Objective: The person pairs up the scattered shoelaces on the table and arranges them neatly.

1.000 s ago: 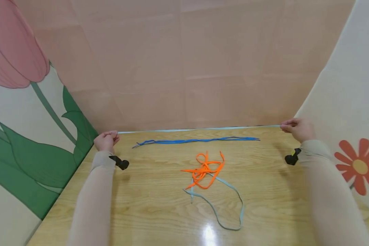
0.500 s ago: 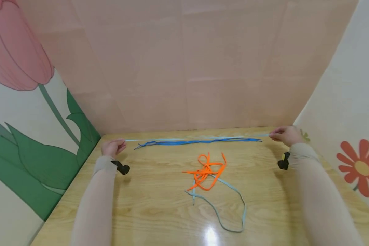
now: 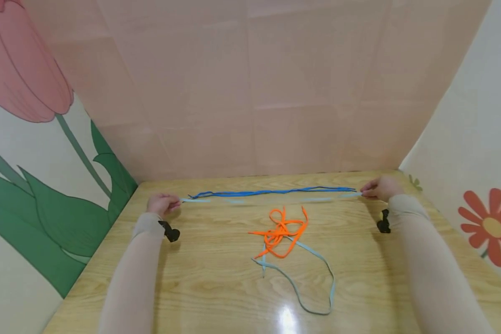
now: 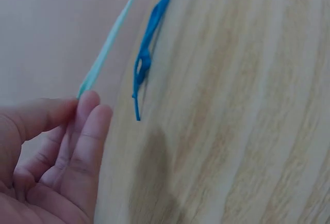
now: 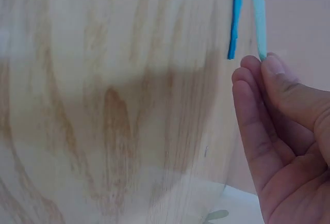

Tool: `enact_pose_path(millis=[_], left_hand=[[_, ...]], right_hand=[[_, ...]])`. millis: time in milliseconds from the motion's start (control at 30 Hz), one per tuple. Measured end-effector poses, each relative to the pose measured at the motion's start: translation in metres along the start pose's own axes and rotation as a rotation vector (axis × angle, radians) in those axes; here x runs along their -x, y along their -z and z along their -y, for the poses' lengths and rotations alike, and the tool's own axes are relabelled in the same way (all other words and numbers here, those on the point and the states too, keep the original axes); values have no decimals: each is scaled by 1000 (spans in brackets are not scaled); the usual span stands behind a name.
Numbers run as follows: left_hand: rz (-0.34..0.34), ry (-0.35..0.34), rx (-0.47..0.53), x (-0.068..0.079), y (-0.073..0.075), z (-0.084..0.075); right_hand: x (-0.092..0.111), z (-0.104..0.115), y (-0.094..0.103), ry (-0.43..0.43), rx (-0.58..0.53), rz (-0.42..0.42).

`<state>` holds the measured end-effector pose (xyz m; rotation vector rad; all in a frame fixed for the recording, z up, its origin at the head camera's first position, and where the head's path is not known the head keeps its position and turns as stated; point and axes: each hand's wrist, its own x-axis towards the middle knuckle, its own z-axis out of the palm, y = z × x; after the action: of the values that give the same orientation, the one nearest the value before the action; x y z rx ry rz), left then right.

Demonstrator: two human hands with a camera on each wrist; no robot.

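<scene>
A pale mint shoelace (image 4: 107, 47) stretches between both hands, pinched at its ends by thumb and fingertips. My left hand (image 3: 163, 204) grips one end at the left, and my right hand (image 3: 382, 188) grips the other at the right. The lace's middle is blurred in the head view, just on the near side of the blue shoelaces (image 3: 267, 191). Those blue laces lie stretched lengthwise across the far part of the table. Nearer, a tangled orange shoelace (image 3: 279, 232) lies partly over a looped grey-green shoelace (image 3: 292, 287).
The wood-grain table (image 3: 217, 287) ends at a pinkish-brown back wall (image 3: 250, 93). Side panels carry a painted tulip (image 3: 29, 69) on the left and a red flower (image 3: 492, 227) on the right. Each wrist bears a small black camera.
Both hands have come nearer and closer together, bringing the mint lace from the table's far edge across to the near side of the blue laces. The laces on the table stay put.
</scene>
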<state>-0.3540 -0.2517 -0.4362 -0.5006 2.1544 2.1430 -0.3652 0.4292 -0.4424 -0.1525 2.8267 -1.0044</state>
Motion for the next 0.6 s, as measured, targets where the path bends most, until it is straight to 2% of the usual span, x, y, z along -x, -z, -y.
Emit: enact_pose_path(millis=[133,233,367,467,600], left_hand=[[12,-11,-120,-6,-4,6],[30,-11,-175,-11,-4,10],[37,-4,-303,-19,-4,13],[10,-3,-468,-24,-6,13],[-9,-56,-814,-29,-8,12]], right_hand=[[-4,-3,-5,-18,13,19],[-6,-3,-7,-26,53,20],[-6,0,-8,-19,183,22],[-5,2,-9,-35,217,49],[-5,3,-11,-61,195,84]])
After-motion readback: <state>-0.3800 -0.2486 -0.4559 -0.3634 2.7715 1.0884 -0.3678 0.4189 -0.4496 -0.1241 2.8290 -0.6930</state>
